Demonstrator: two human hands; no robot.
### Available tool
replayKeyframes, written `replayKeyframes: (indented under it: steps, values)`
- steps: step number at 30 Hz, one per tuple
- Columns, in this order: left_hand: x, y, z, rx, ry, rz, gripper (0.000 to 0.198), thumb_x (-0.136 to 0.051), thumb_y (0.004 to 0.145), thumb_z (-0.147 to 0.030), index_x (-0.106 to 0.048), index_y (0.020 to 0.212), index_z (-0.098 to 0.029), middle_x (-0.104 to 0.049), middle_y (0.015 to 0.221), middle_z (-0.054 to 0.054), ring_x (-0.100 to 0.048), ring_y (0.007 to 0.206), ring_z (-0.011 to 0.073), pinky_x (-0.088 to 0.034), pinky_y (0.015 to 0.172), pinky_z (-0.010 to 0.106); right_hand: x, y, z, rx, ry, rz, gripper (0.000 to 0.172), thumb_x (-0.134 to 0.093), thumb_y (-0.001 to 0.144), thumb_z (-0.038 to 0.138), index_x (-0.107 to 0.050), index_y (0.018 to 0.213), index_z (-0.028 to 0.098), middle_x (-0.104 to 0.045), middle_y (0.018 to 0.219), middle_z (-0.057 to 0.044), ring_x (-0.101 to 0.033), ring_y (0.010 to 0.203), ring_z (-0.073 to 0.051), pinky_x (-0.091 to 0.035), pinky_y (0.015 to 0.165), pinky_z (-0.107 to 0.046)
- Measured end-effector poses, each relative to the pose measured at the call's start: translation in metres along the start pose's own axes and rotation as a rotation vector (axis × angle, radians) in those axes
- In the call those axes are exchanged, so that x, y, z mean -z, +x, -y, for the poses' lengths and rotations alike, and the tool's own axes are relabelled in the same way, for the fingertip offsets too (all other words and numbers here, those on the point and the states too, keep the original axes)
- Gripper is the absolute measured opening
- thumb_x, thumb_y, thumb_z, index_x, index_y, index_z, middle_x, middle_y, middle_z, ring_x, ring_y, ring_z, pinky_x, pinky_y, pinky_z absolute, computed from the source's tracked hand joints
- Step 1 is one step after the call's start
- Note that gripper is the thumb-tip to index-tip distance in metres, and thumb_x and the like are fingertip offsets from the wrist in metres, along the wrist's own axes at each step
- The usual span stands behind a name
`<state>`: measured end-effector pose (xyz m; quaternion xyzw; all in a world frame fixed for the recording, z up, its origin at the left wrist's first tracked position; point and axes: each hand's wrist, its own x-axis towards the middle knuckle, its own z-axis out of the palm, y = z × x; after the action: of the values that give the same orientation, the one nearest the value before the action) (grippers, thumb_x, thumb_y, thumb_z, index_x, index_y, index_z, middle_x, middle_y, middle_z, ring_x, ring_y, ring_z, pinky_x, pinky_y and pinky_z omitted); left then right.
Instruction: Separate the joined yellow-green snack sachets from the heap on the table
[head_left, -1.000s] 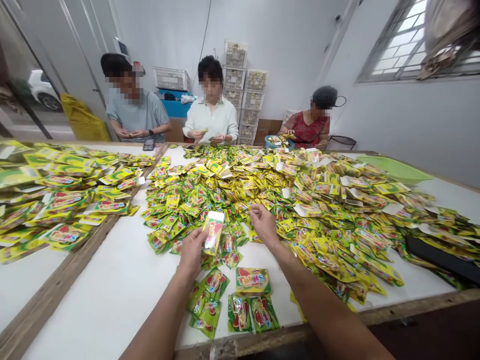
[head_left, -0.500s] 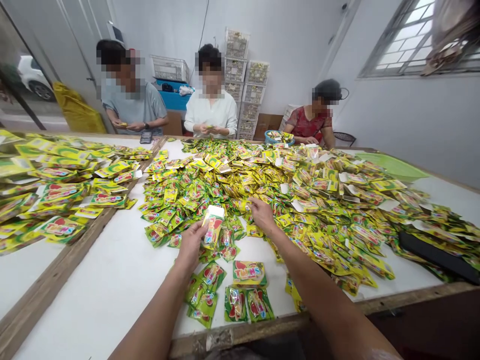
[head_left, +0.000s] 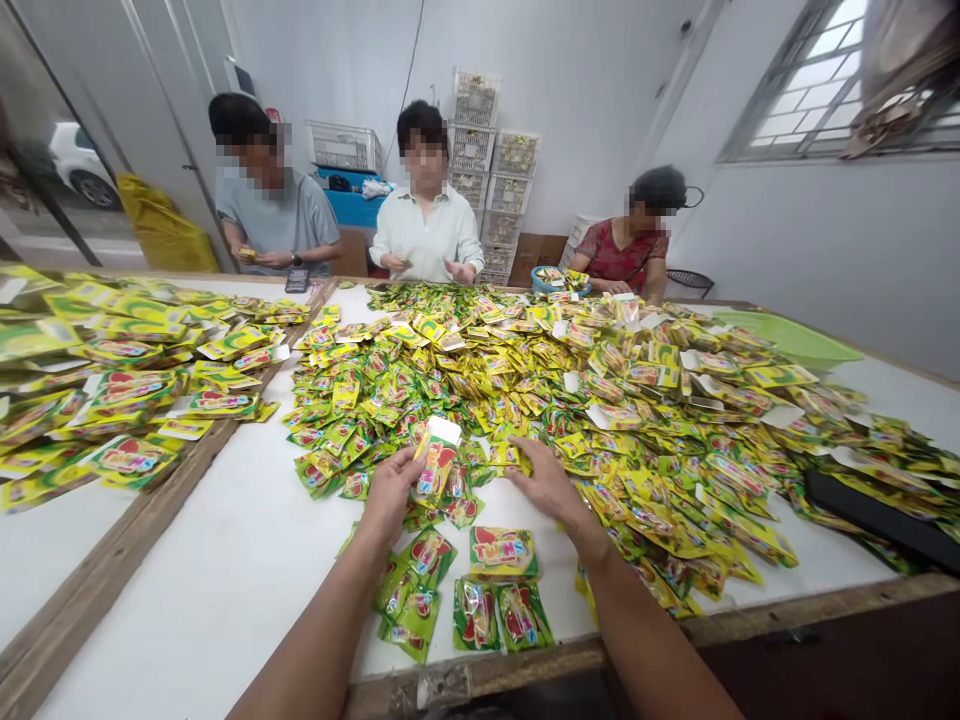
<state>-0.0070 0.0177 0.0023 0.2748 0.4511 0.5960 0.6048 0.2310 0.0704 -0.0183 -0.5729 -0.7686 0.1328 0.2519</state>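
Note:
My left hand (head_left: 394,492) grips a yellow, fruit-printed carton (head_left: 435,470), its white end flap standing up and facing away from me. Just to the right, my right hand (head_left: 546,480) has its thumb and fingers closed on a small yellow sachet (head_left: 519,458), partly hidden by the fingers. Below the hands, a TWINS carton (head_left: 502,552) lies flat on the white table. Two green sachets (head_left: 475,614) lie side by side beneath it, and several more green sachets (head_left: 411,600) overlap to its left.
A wide heap of sachets and cartons (head_left: 480,375) spreads in front of me. More cartons (head_left: 135,400) lie left of a wooden strip (head_left: 150,515). A black object (head_left: 877,515) and a green tray (head_left: 795,338) are at right. Three people sit opposite, near a blue basket (head_left: 559,288).
My right hand has drawn back toward me from the heap with the yellow sachet, closer to the carton in my left hand. The middle person opposite has moved their hands apart.

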Motion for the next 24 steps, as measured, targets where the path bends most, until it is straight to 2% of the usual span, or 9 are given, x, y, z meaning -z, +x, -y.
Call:
replayKeyframes:
  steps: [2,3,5,7,10,12,14,20,24]
  values:
    - [0.000,0.000,0.001,-0.009,0.006,0.001,0.038,-0.076,0.057,-0.035,-0.069,0.088,-0.015,-0.070,0.068,0.003,-0.060,0.052,0.0137,-0.047,0.050,0.023,-0.002,-0.003,0.001,0.056,-0.106,0.082,0.053,-0.058,0.072,0.028,-0.050,0.124,0.027,-0.044,0.136,-0.008,-0.040,0.121,-0.029,-0.030,0.096,-0.046]
    - [0.000,0.000,0.001,-0.013,0.011,0.002,0.038,-0.076,0.057,-0.035,-0.069,0.089,-0.015,-0.070,0.067,0.003,-0.060,0.052,0.0136,-0.046,0.050,0.023,-0.004,-0.003,0.001,0.074,-0.128,0.084,0.050,-0.059,0.072,0.027,-0.052,0.122,0.027,-0.043,0.137,-0.008,-0.040,0.121,-0.029,-0.030,0.096,-0.047]
    - [-0.001,-0.001,0.001,-0.021,0.019,0.008,0.035,-0.076,0.058,-0.034,-0.069,0.086,-0.015,-0.071,0.068,0.003,-0.061,0.054,0.0134,-0.047,0.052,0.023,-0.006,-0.002,0.002,0.090,-0.073,0.021,0.035,-0.055,0.076,0.025,-0.060,0.111,0.025,-0.052,0.128,-0.009,-0.047,0.115,-0.027,-0.033,0.093,-0.044]
    - [-0.003,-0.002,0.000,-0.018,0.021,0.031,0.032,-0.076,0.058,-0.034,-0.070,0.084,-0.015,-0.071,0.069,0.003,-0.062,0.056,0.0138,-0.047,0.055,0.023,-0.007,0.001,0.002,0.040,0.095,-0.087,0.025,-0.050,0.080,0.028,-0.065,0.099,0.022,-0.064,0.108,-0.009,-0.056,0.100,-0.025,-0.039,0.085,-0.039]
    - [-0.006,-0.005,-0.002,-0.003,0.030,0.088,0.033,-0.075,0.059,-0.034,-0.070,0.086,-0.016,-0.072,0.072,0.004,-0.063,0.058,0.0151,-0.048,0.059,0.025,-0.007,0.006,0.003,-0.134,0.423,-0.215,0.027,-0.049,0.080,0.040,-0.063,0.086,0.018,-0.067,0.081,-0.006,-0.060,0.075,-0.021,-0.045,0.070,-0.032]
    - [-0.007,-0.005,-0.003,-0.015,0.046,0.115,0.033,-0.074,0.061,-0.034,-0.070,0.088,-0.016,-0.073,0.074,0.004,-0.064,0.061,0.0158,-0.048,0.061,0.026,-0.008,0.008,0.004,-0.197,0.621,-0.201,0.030,-0.053,0.076,0.045,-0.061,0.081,0.017,-0.065,0.075,-0.005,-0.059,0.071,-0.019,-0.045,0.067,-0.031]
    - [-0.008,-0.005,-0.002,-0.032,0.068,0.125,0.031,-0.074,0.062,-0.033,-0.070,0.087,-0.016,-0.073,0.075,0.004,-0.064,0.062,0.0153,-0.048,0.060,0.025,-0.010,0.008,0.004,-0.201,0.725,-0.143,0.029,-0.055,0.073,0.045,-0.059,0.079,0.017,-0.064,0.075,-0.004,-0.058,0.072,-0.019,-0.045,0.068,-0.031]
    - [-0.005,-0.004,-0.002,0.004,0.057,0.098,0.032,-0.074,0.061,-0.033,-0.070,0.087,-0.014,-0.072,0.068,0.004,-0.062,0.055,0.0148,-0.048,0.055,0.024,-0.014,0.007,0.005,-0.162,0.558,-0.125,0.024,-0.052,0.076,0.039,-0.062,0.081,0.018,-0.065,0.077,-0.004,-0.059,0.073,-0.020,-0.045,0.070,-0.032]
    - [-0.003,-0.003,-0.003,0.008,0.053,0.034,0.032,-0.075,0.060,-0.034,-0.069,0.081,-0.012,-0.070,0.062,0.003,-0.059,0.047,0.0123,-0.046,0.048,0.022,-0.012,0.006,0.006,0.013,0.336,-0.219,0.022,-0.053,0.078,0.035,-0.064,0.088,0.019,-0.063,0.093,-0.009,-0.058,0.083,-0.022,-0.045,0.075,-0.035]
